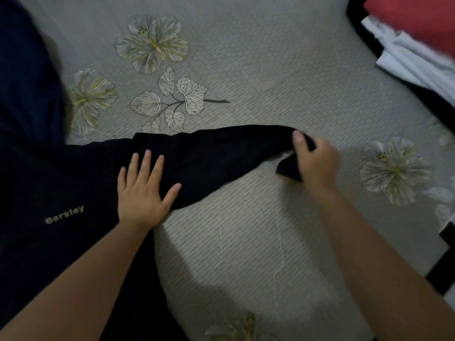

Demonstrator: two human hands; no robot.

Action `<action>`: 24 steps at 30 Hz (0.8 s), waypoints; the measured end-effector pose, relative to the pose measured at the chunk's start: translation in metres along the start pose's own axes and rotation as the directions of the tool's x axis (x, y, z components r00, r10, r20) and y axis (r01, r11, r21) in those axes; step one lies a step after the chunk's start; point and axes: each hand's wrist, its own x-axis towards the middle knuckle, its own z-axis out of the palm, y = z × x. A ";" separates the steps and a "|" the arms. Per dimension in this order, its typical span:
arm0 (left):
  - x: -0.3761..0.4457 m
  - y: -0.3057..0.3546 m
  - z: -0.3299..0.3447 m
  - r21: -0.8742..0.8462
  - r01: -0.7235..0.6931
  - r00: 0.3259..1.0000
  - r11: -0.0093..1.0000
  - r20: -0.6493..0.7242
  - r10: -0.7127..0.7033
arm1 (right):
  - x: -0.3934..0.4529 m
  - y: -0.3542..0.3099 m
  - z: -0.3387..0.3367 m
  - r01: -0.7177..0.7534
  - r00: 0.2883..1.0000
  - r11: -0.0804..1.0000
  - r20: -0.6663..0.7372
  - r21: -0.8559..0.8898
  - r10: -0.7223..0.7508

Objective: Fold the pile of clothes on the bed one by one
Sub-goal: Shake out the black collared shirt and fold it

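Plainly, the black garment [73,183] is soft and light — it lies limp on the bed [270,70], its sleeve [209,153] stretched out sideways. The left hand [142,193] lies flat on the cloth where the sleeve meets the body, fingers [147,163] straight and a little spread, pinning it. The right hand [312,158] holds the cuff end, thumb on top and fingers curled beneath, so the cloth bunches and sags just below the grip. Between the two hands the sleeve hangs slack rather than taut, which suggests no stiffness at all. It looks matte and knit-like, unlikely to slip. The cuff is a sensible place to hold — light enough for a pinch — while the flat palm serves as the hinge for folding the sleeve across. Beyond the right fingers, other clothes [413,52] sit stacked at the bed's far corner.
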 end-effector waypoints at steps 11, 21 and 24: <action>-0.003 0.002 -0.004 0.005 -0.073 0.997 0.997 0.035 0.073 | 0.055 0.050 -0.050 -0.136 0.985 0.939 0.055 -0.317 0.162; -0.001 0.006 -0.002 0.024 -0.064 0.998 0.998 -0.009 0.064 | 0.002 0.032 -0.006 -0.127 0.992 0.991 0.007 0.035 0.127; -0.005 0.010 -0.005 0.155 -0.010 0.999 0.988 -0.030 0.015 | -0.019 0.000 -0.007 -0.033 0.998 0.977 -0.039 0.211 0.042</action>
